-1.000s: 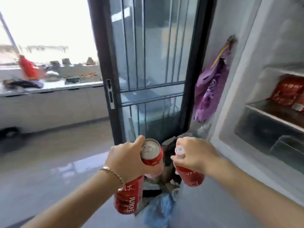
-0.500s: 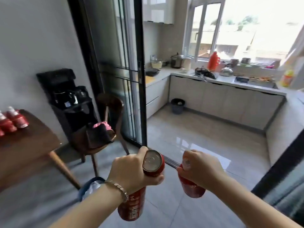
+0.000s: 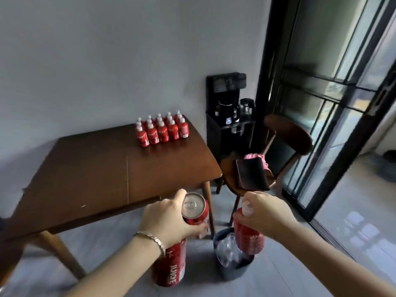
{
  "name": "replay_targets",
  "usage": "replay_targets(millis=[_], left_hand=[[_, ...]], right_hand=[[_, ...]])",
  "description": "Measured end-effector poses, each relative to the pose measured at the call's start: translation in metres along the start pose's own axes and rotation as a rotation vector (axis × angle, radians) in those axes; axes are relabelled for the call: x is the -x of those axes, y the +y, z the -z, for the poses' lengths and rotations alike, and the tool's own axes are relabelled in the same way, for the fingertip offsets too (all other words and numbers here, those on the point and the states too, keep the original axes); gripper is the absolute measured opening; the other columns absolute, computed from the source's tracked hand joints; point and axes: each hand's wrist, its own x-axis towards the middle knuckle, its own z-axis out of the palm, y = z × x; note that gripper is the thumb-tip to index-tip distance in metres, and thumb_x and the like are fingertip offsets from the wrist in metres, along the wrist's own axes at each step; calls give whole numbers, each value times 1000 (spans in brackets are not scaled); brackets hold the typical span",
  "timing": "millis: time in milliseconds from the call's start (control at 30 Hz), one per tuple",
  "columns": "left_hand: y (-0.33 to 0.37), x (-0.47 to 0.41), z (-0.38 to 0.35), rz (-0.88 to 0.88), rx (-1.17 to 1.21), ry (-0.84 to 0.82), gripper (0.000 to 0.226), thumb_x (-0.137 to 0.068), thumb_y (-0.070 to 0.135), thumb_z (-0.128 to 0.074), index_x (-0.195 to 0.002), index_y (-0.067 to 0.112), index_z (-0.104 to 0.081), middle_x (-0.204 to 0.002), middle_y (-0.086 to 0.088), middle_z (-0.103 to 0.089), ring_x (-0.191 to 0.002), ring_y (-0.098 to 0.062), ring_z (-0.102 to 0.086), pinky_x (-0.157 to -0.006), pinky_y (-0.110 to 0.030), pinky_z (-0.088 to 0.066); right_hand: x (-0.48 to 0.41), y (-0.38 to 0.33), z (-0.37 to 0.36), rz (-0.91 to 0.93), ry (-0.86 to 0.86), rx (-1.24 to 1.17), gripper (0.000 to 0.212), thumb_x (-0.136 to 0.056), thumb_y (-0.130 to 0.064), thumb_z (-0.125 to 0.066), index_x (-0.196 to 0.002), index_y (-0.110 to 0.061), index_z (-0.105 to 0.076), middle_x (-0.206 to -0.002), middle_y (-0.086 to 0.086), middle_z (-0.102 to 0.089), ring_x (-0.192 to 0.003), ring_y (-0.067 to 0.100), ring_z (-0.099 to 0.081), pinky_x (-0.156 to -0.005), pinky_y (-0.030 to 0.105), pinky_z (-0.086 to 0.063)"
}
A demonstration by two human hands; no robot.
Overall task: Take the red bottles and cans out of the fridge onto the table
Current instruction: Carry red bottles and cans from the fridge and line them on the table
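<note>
Red bottles (image 3: 162, 130) already stand in a tight block at the far right corner of the table (image 3: 96, 174), so a good share of the job looks done. Two more items are in hand, not yet over the tabletop. The left hand (image 3: 169, 219) has its fingers wrapped round a red can (image 3: 194, 209), and the right hand (image 3: 267, 213) grips a red bottle (image 3: 248, 239) by its neck. Both are above the floor, just off the table's near right corner. Setting these down is left; the fridge is out of view, so what remains inside cannot be told
</note>
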Motion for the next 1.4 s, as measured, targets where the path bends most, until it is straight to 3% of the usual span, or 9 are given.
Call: replay_targets(millis=[167,367,567,733,867,1000,1100,1233,1400], left_hand=[[-65,-80,-5,179,1,-42,73,-62,80,-54,-114,31,-39,-103,5,-68,-92,-19,-66,-75,-27,-50],[-125,-173,-3,366,69,-28,77,-68,76,-54,-127,30,-33,-114,7,-64,-96,-15,-65,-73,-24,-50],[-189,-250,-14,482,124,9,78,-67,75,-56,-127,31,-34,-118,10,-62,-101,-12,-63,-74,-23,-52],[-257,-319,-36,478,121,-19,81,-67,76,-55,-131,33,-31,-123,13,-60,-105,-11,-63,-77,-21,-51],[-314,-374,-49,424,97,-71,81,-68,75,-55,-133,33,-29,-125,15,-58,-108,-10,-61,-82,-19,-50],[-367,-419,-60,357,66,-117,82,-67,79,-50,-132,32,-32,-118,14,-62,-103,-8,-63,-81,-20,-51],[-399,-447,-69,340,54,-119,86,-65,82,-45,-133,31,-34,-116,13,-64,-100,-8,-64,-79,-20,-51],[-425,-475,-80,341,57,-124,83,-70,78,-48,-137,30,-31,-120,15,-62,-105,-8,-62,-81,-17,-49],[-436,-493,-99,357,59,-187,85,-70,78,-48,-137,31,-27,-123,15,-59,-108,-10,-61,-82,-20,-49]], right_hand=[[-128,-27,-17,115,-56,19,30,-79,-56,-58,-90,-28,-54,-99,-8,-63,-89,17,-63,-75,31,-53],[-274,-56,-21,247,-122,33,28,-82,-54,-59,-89,-30,-47,-100,-8,-59,-86,15,-59,-66,24,-42],[-389,-91,-42,231,-184,-76,29,-80,-50,-65,-93,-28,-52,-94,-8,-57,-85,13,-60,-72,29,-56],[-472,-127,-77,187,-278,-179,23,-83,-41,-65,-93,-25,-52,-100,-5,-53,-85,12,-55,-54,17,-38],[-539,-168,-118,107,-322,-255,21,-81,-38,-66,-91,-24,-54,-101,-4,-57,-88,12,-56,-62,20,-41],[-595,-219,-149,-21,-380,-372,19,-77,-32,-67,-87,-22,-55,-95,-3,-59,-81,12,-56,-53,19,-39],[-631,-254,-171,-52,-398,-420,17,-78,-28,-67,-89,-20,-56,-97,-1,-58,-82,13,-56,-55,20,-43],[-673,-286,-194,-97,-404,-502,21,-78,-28,-69,-92,-15,-59,-96,0,-61,-85,16,-59,-69,30,-52],[-707,-306,-209,-146,-442,-553,19,-81,-27,-66,-83,-13,-54,-84,1,-59,-77,17,-57,-66,31,-47]])
